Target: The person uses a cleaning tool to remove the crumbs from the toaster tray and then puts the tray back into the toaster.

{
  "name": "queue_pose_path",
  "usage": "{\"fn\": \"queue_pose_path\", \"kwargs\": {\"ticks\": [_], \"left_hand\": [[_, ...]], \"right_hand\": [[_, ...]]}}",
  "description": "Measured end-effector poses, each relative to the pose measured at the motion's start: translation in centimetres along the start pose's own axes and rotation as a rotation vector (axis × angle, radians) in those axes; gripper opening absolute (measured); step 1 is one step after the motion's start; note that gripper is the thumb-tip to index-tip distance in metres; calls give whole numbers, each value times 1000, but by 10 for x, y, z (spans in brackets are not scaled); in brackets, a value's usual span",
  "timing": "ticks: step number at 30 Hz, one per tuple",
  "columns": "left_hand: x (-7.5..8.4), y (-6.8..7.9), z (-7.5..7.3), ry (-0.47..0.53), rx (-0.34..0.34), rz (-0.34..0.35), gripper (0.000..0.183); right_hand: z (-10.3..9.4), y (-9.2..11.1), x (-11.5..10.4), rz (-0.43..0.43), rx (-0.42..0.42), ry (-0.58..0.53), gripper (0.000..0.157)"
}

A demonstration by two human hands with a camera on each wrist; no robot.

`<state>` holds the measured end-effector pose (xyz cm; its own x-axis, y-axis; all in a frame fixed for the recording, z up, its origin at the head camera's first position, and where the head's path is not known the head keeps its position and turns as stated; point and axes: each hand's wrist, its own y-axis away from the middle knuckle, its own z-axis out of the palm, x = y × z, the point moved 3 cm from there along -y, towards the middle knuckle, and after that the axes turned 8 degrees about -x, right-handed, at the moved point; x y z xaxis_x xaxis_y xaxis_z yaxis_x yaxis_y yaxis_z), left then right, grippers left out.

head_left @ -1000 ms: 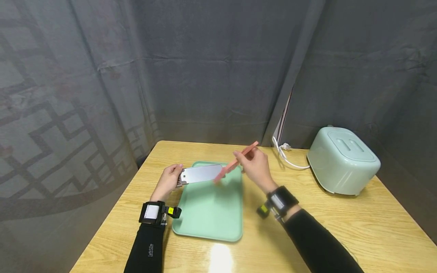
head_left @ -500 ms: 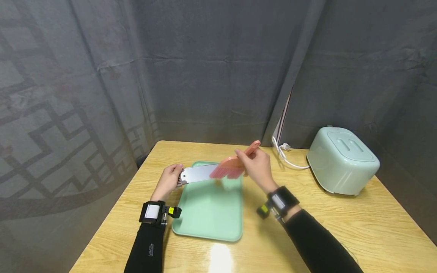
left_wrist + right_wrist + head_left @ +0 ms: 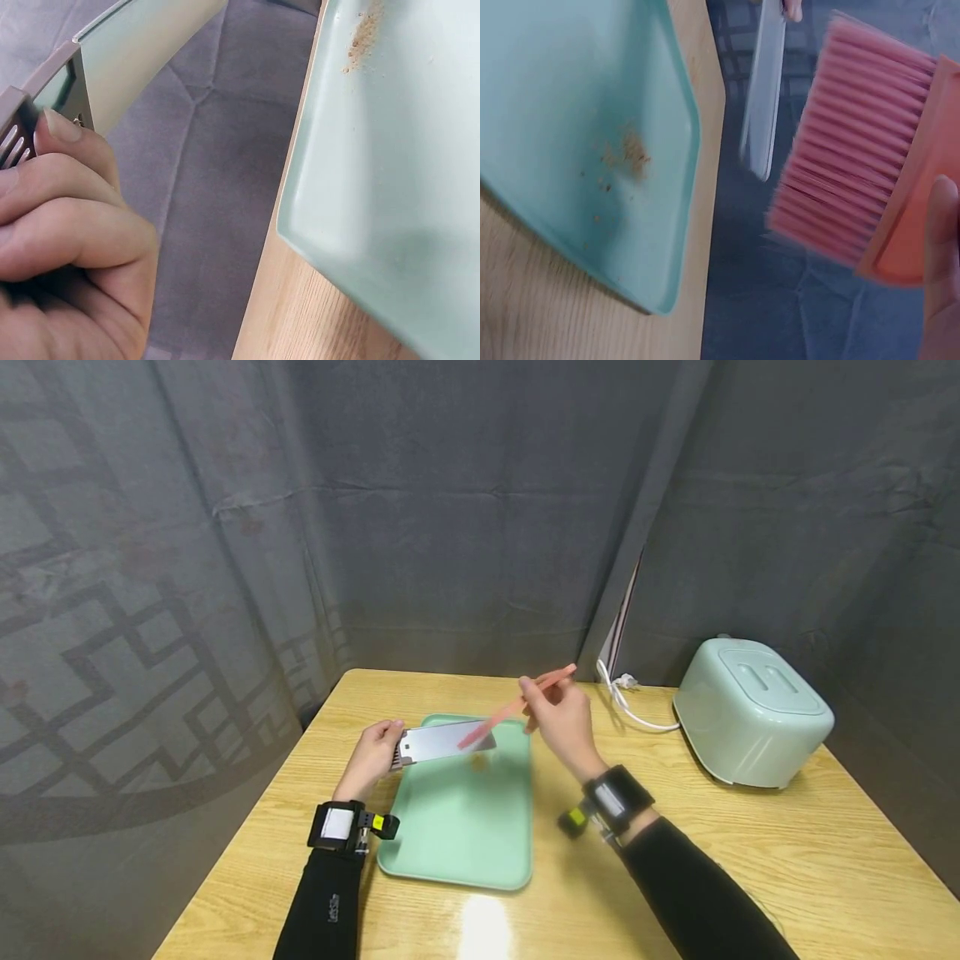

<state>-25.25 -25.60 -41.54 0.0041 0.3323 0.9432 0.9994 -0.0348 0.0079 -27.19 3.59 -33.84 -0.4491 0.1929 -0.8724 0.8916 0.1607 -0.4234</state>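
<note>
My left hand (image 3: 369, 758) grips the slotted end of a long metal crumb tray (image 3: 435, 743), thumb on top. This crumb tray is tilted over the far part of a mint-green serving tray (image 3: 457, 835). With thumb and fingers, my right hand (image 3: 562, 724) holds a coral hand brush (image 3: 922, 202) with pink bristles (image 3: 855, 142). In the head view the brush is edge-on, and its bristles overlap the crumb tray's free end. Below, a small heap of brown crumbs (image 3: 634, 154) lies on the serving tray, with loose bits scattered around it.
A mint-green toaster (image 3: 753, 714) stands at the right on the wooden table (image 3: 675, 852). Its white cord (image 3: 633, 714) runs toward the back edge. Grey curtains (image 3: 487, 527) hang behind and beside the table.
The brush turned from edge-on to broadside, then edge-on again, sweeping over the crumb tray's free end. Crumbs now show more plainly on the serving tray. My left hand barely moved.
</note>
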Motion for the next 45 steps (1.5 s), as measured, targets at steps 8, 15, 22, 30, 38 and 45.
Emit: {"fn": "queue_pose_path", "kwargs": {"ticks": [8,15,22,30,38,45], "left_hand": [[1,-3,4,-5,-11,41,39],[0,-1,5,-17,-24,35,41],[3,-1,5,-10,-27,49,41],[3,-1,7,-1,-44,50,41],[4,1,6,11,-16,51,42],[4,2,3,29,-18,42,39]], "right_hand": [[20,-2,-15,-25,-220,-135,25],[42,-2,-16,20,-339,-178,27],[56,-1,-27,37,-359,-154,26],[64,-5,-8,40,-353,-158,25],[56,-6,-2,66,-342,-105,30],[39,-5,0,83,-327,-53,27]]}}
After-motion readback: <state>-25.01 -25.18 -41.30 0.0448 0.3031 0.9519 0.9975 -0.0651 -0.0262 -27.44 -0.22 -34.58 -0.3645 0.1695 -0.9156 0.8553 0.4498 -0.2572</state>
